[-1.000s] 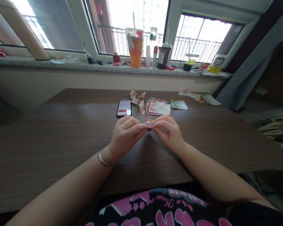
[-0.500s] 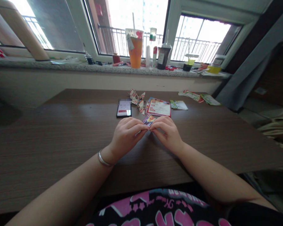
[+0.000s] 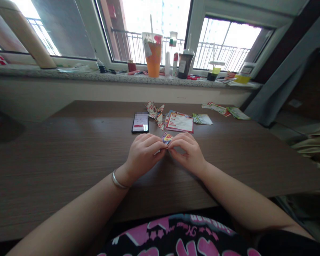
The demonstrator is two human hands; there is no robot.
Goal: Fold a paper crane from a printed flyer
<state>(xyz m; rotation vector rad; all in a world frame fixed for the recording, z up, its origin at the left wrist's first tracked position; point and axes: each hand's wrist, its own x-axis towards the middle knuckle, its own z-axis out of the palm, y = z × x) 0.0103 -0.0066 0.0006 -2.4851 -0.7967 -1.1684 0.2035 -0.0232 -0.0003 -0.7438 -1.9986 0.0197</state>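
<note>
Between my hands is a small piece of printed paper (image 3: 166,137), purple and yellow, partly hidden by my fingers. My left hand (image 3: 146,151) pinches its near left edge between thumb and forefinger. From the other side, my right hand (image 3: 188,151) pinches the same paper, its fingertips touching or nearly touching those of the left. Just beyond lies a red-bordered printed sheet (image 3: 180,122) on top of other papers. Beside it are folded striped paper pieces (image 3: 156,114). A phone (image 3: 140,123) with a lit screen lies beyond my left hand.
On the brown table (image 3: 69,153), a stack of green-edged cards (image 3: 202,119) and more printed papers (image 3: 238,113) lie at the far right. The windowsill (image 3: 117,76) holds an orange drink cup (image 3: 153,57), a dark cup (image 3: 185,64), bottles and small items.
The paper between my hands has shifted slightly and less of it shows above my fingers. My right fingertips have moved a little left. Both hands keep their pinch.
</note>
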